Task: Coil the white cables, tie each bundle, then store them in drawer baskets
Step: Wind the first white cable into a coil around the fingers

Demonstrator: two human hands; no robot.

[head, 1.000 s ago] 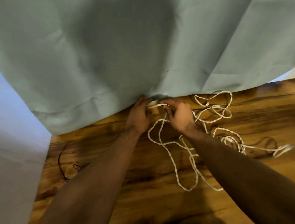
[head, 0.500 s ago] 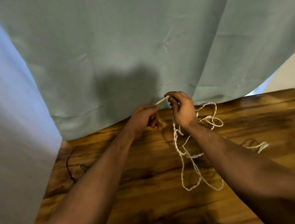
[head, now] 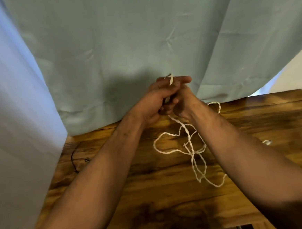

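A white cable (head: pixel 193 151) lay in loose loops on a wooden table (head: pixel 134 191), rising to two joined hands. The left hand (head: pixel 148 105) curled round its end; the right hand (head: pixel 184 103) hid its grip. Coiling seemed barely started; the next move called for winding even loops. Green curtain (head: pixel 123 44) behind

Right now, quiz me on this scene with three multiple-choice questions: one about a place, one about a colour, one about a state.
1. Where do the loops of the white cable lie? A on the wooden table; B in a drawer basket; C on the floor.
2. What colour is the curtain? A red; B pale green; C black.
3. The white cable is: A coiled and tied; B loose and untied; C cut in pieces.
Answers: A, the loops spread over wood grain; B, pale green fabric fills the background; B, straggling loops show no tie.
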